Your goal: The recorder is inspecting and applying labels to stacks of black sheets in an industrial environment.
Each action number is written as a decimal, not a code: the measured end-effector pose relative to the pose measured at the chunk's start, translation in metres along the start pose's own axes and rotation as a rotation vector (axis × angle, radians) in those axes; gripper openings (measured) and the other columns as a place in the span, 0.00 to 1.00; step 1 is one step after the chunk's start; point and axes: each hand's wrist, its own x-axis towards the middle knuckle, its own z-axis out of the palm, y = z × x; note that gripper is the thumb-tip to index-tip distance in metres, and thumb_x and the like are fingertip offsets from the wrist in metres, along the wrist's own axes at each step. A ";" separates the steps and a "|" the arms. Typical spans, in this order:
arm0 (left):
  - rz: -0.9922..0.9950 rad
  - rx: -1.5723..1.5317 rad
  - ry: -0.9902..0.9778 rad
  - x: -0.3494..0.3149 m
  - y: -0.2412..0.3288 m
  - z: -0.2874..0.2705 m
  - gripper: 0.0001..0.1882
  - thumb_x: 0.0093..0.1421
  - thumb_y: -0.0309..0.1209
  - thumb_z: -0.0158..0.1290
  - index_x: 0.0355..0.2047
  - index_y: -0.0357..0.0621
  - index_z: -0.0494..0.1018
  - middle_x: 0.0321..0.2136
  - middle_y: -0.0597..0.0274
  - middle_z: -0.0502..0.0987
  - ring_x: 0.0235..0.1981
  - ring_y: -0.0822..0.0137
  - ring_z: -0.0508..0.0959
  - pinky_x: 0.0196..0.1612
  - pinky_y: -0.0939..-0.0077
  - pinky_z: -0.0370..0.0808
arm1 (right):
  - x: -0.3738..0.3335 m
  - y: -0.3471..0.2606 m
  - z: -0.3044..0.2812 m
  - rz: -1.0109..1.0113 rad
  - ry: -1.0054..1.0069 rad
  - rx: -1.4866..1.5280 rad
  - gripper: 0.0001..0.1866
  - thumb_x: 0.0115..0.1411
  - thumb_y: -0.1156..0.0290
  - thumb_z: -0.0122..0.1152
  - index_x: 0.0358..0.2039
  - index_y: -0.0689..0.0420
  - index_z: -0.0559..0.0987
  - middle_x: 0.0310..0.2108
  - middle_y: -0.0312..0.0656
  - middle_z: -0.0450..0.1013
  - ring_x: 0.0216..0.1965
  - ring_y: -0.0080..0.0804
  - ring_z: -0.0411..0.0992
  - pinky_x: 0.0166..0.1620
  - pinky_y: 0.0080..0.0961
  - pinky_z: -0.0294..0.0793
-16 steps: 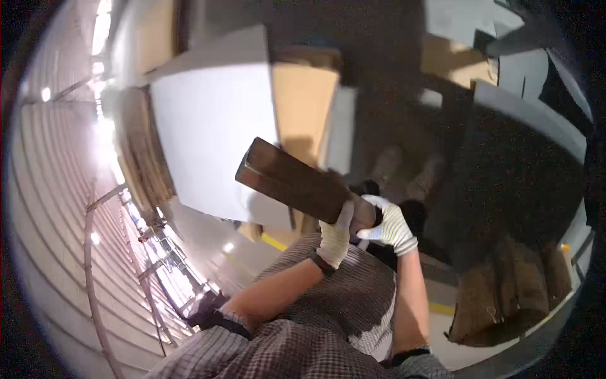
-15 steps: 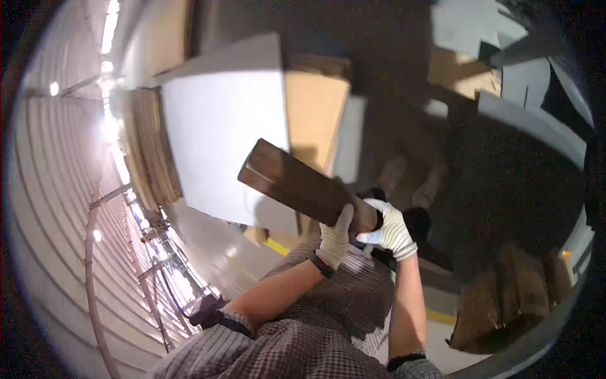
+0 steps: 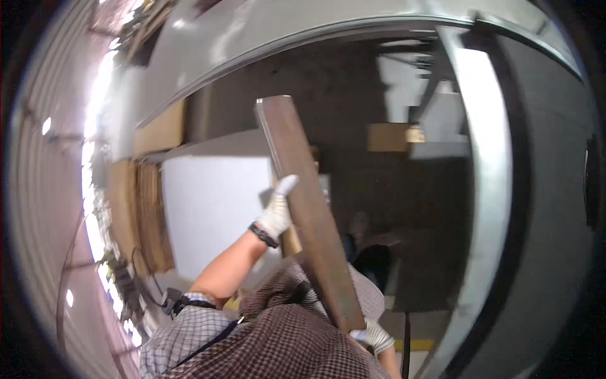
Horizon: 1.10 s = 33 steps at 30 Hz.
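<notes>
**Beam [image 3: 310,202] held aslant in two gloved hands**

The left hand's [image 3: 276,211] fingers grasp the beam near its middle, thumb along the left edge; the right hand's [image 3: 377,336] grasp its near end. The beam lies over the checked clothing [image 3: 284,341], its far end tilting left. Left of it is a white board [image 3: 214,208], then a cardboard stack [image 3: 150,215]; well to the right, a metal rail [image 3: 491,126].

beam [image 3: 312,202] mid | sheet [image 3: 214,208] left | cardboard stack [image 3: 142,215] farther left | rail [image 3: 489,145] right
</notes>
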 end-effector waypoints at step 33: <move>1.416 0.992 0.201 0.114 0.044 0.380 0.30 0.53 0.40 0.58 0.51 0.36 0.64 0.47 0.45 0.67 0.51 0.50 0.67 0.56 0.60 0.65 | -0.206 0.000 -0.094 -0.373 1.437 -0.335 0.20 0.56 0.59 0.58 0.44 0.59 0.75 0.38 0.51 0.74 0.41 0.49 0.73 0.45 0.37 0.73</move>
